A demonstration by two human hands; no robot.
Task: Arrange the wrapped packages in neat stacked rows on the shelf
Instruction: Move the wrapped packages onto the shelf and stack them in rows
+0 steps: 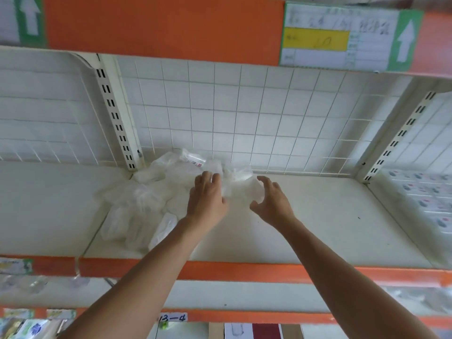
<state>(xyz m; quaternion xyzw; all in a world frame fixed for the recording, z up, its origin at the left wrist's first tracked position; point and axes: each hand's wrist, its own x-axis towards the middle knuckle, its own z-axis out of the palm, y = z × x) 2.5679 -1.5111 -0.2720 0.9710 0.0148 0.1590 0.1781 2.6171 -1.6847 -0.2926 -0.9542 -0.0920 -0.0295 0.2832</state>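
Clear-wrapped packages (137, 206) sit in a messy heap on the shelf (318, 216), just right of the slotted upright (117, 118). Further right of it, the left hand (208, 196) rests its fingers on one package (241, 183), though it's hard to tell if it's gripping. The right hand (271, 201) hovers half-open beside it, holding nothing.

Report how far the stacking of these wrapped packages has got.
Done: nothing; the wrapped packages lie in a loose heap at the back left of the shelf. In hand: the left hand touches one package at the heap's right edge, the right hand open beside it. Left: every row.
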